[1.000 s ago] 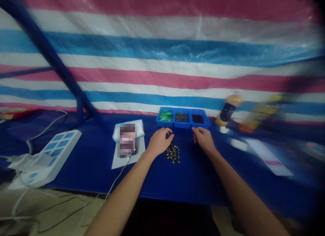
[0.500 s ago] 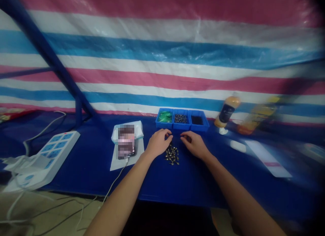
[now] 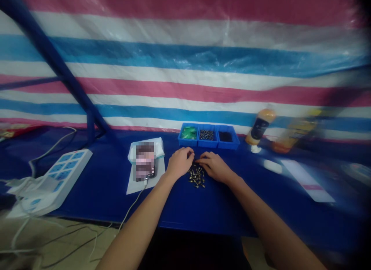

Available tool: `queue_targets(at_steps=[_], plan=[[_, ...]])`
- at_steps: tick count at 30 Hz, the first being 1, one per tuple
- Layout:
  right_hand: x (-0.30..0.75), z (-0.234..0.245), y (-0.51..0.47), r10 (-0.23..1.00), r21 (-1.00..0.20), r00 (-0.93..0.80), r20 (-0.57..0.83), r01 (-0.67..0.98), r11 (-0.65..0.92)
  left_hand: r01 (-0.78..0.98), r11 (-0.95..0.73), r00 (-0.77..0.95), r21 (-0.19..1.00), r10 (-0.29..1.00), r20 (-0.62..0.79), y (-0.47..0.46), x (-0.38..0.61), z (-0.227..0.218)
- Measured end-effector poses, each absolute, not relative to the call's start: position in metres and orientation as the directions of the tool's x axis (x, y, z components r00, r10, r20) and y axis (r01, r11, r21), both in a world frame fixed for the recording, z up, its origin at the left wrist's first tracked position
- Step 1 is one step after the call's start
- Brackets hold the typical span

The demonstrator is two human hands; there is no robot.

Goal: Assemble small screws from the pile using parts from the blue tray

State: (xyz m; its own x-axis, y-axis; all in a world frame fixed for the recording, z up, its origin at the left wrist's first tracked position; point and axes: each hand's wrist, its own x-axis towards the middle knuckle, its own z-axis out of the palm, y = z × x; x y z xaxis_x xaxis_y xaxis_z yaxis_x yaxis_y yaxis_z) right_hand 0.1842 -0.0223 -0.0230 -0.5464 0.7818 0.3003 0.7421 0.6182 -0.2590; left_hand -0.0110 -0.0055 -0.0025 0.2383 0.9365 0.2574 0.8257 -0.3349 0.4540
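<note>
A small heap of dark and brass-coloured parts [image 3: 197, 176] lies on the blue table [image 3: 203, 208]. My left hand [image 3: 179, 162] rests just left of the heap with fingers curled in a pinch. My right hand [image 3: 213, 166] is beside it on the right, its fingertips meeting those of the left hand above the heap. What the fingers pinch is too small to make out. Behind the hands stand three joined blue bins [image 3: 208, 135]: green pieces on the left, dark beads in the middle, black pieces on the right.
A phone [image 3: 144, 161] on white paper lies left of my hands, its cable running off the table's front edge. A white power strip [image 3: 55, 175] sits far left. An orange bottle [image 3: 259, 127] stands right of the bins, with a white sheet [image 3: 307, 181] further right. A striped tarp hangs behind.
My right hand moved left from near the rightmost bin to meet my left hand over the heap. The left hand barely moved.
</note>
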Motion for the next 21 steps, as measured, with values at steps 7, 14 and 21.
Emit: queue_targets(at_steps=[7,14,21], plan=[[0.1892,-0.0259,-0.0199,0.812,-0.285,-0.502,0.297,0.765,0.577,0.825,-0.323,0.241,0.464,0.943,0.228,-0.0064,-0.0096,-0.0021],[0.1843,-0.0237,-0.0254,0.856,-0.213,-0.434,0.281,0.841,0.497,0.827,-0.321,0.248,0.461,0.945,0.213,-0.0081,-0.0092,-0.0001],[0.1929,-0.0293,-0.0245,0.866,-0.316,-0.383,0.323,0.819,0.479,0.814,-0.337,0.264,0.473,0.940,0.216,-0.0086,-0.0089,0.0006]])
